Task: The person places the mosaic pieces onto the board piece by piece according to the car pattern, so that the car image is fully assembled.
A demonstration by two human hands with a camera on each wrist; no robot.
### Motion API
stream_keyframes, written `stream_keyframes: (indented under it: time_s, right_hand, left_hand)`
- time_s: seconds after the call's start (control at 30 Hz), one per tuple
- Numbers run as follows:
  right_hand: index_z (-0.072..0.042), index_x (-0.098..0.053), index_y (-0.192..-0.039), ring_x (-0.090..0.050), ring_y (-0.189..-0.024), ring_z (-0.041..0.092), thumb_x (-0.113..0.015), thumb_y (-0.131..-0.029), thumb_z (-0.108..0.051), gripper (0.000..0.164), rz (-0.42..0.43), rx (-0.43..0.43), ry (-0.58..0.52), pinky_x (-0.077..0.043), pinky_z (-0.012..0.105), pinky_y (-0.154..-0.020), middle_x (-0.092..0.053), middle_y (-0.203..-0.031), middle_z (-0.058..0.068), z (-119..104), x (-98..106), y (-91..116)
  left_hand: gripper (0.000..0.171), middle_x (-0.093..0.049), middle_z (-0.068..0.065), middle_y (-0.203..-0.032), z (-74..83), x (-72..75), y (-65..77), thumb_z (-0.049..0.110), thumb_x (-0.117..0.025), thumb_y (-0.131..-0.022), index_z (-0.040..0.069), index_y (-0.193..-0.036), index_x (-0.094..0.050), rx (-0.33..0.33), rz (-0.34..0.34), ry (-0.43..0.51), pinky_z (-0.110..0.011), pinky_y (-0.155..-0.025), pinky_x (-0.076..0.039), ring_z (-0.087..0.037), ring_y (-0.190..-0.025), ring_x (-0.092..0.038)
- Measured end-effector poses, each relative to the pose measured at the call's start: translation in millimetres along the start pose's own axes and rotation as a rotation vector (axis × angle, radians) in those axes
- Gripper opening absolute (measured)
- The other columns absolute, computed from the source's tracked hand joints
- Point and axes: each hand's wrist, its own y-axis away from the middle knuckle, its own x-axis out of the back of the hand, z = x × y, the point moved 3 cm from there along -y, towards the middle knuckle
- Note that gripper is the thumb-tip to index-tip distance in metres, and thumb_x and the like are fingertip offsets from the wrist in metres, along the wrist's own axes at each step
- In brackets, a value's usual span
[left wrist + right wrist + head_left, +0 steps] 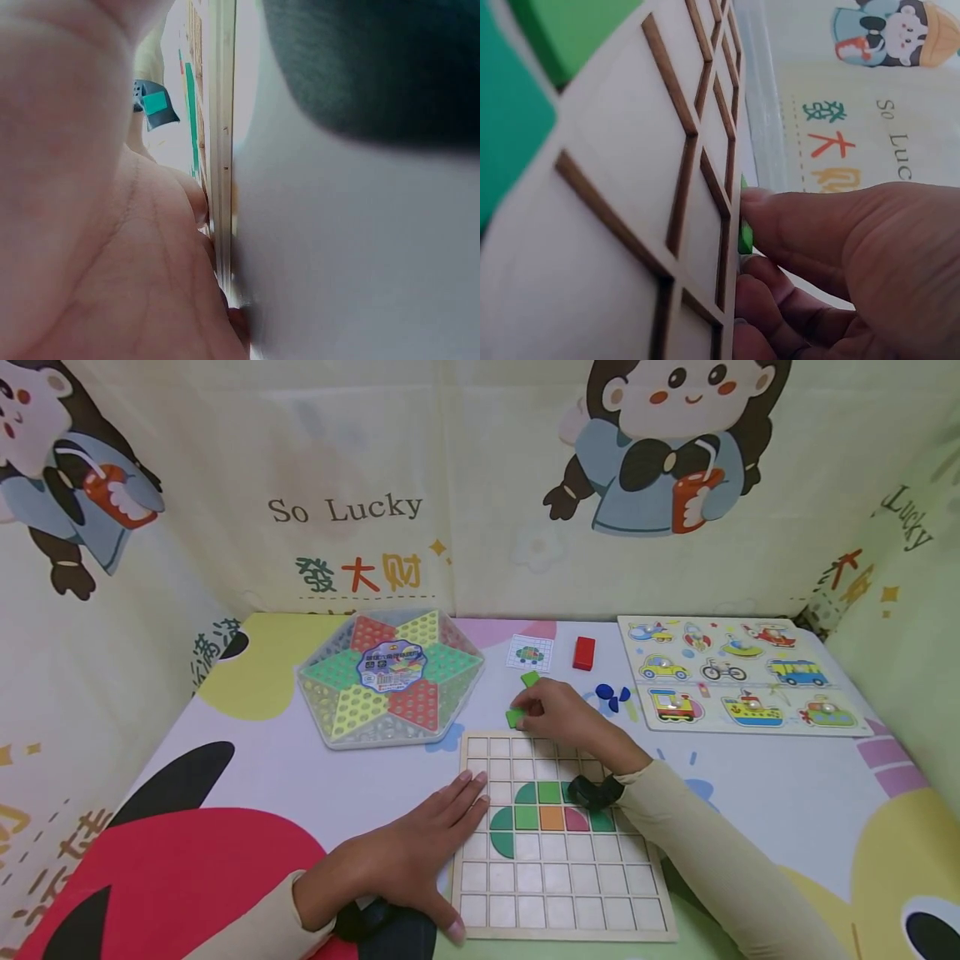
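One hexagonal game board: flat on the counter.
Left hand: fingers straight and spread, resting at the left edge of the grid board.
Green tile: pinched by thumb and curled fingers of the right hand, just beyond the grid board's far edge.
Blue pieces: near the right hand.
Puzzle board: farthest right.

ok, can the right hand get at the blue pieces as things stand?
Likely yes: the blue pieces lie uncovered on the table, just to the right of the right hand, with nothing visibly between. It seems to pinch a green piece, so that may need letting go first.
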Motion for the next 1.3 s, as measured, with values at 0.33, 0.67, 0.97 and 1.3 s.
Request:
stream_keyframes:
  time_s: [0.33, 0.67, 0.97, 1.3]
  right_hand:
    - [-0.005, -0.069, -0.102, -0.054, -0.083, 0.021, -0.077, -0.085, -0.010, 0.020, 0.001, -0.037, 0.018, -0.050, 0.032, -0.075, -0.060, -0.087, 0.004, -4.0, 0.0, 1.3]
    - [-0.009, -0.069, -0.099, -0.054, -0.081, 0.020, -0.071, -0.088, -0.008, 0.011, 0.035, 0.014, -0.022, -0.049, 0.031, -0.074, -0.062, -0.084, 0.001, -1.6, -0.3, 5.8]
    - [-0.008, -0.073, -0.101, -0.056, -0.085, 0.019, -0.067, -0.088, -0.002, 0.015, 0.014, 0.090, -0.070, -0.050, 0.032, -0.077, -0.065, -0.092, 0.001, -0.9, 9.1, 15.4]
    - [-0.009, -0.071, -0.103, -0.058, -0.084, 0.017, -0.071, -0.088, -0.005, 0.015, -0.080, 0.204, -0.135, -0.051, 0.031, -0.077, -0.067, -0.095, -0.004, -3.6, 20.5, 39.5]
  left_hand:
    - [0.129, 0.014, 0.001, -0.162, 1.2, 1.0, 0.7, 0.075, -0.070, -0.065, 0.014, -0.158, -0.004, 0.000, 0.006, -0.013, -0.049, -0.115, -0.014, -0.021, -0.146, 0.015]
    - [0.130, 0.015, 0.001, -0.162, 0.8, 0.5, 0.3, 0.076, -0.070, -0.065, 0.014, -0.158, -0.004, 0.000, 0.007, -0.010, -0.050, -0.115, -0.015, -0.021, -0.146, 0.017]
    - [0.129, 0.015, 0.001, -0.162, 0.6, 0.6, -0.2, 0.075, -0.071, -0.066, 0.014, -0.158, -0.004, -0.007, 0.005, -0.002, -0.050, -0.115, -0.015, -0.021, -0.146, 0.016]
    - [0.128, 0.015, -0.001, -0.162, 0.0, 0.0, 0.6, 0.075, -0.070, -0.067, 0.012, -0.157, -0.004, -0.017, 0.018, -0.009, -0.050, -0.115, -0.014, -0.022, -0.146, 0.016]
